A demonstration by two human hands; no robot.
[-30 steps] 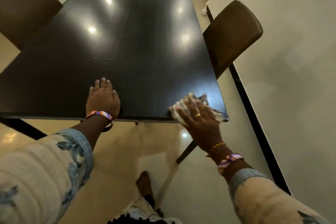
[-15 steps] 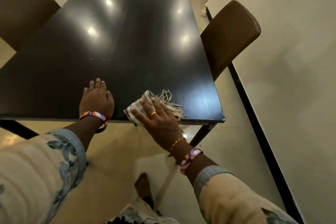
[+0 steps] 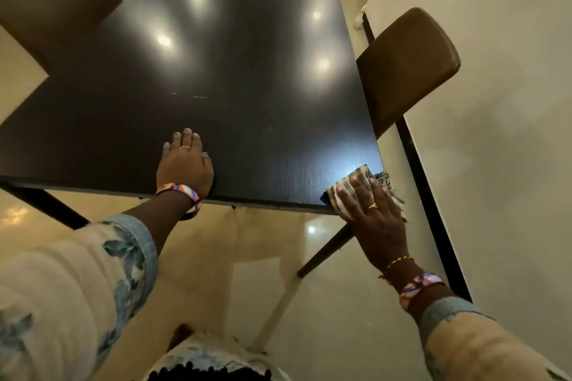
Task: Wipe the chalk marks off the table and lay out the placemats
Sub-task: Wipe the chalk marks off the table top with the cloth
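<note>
Dim, warm light — overhead glare spots on the table, wide-angle bowing.

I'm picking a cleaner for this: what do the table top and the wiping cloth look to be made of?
Table top: dark wood or wood-look laminate, smooth semi-gloss; fine grain lines and lamp reflections show. Cloth: woven striped fabric, probably cotton, with a fringed edge.

one tabletop, two brown chairs beside it, left and right, one striped cloth on its near right corner, two faint chalk marks.
</note>
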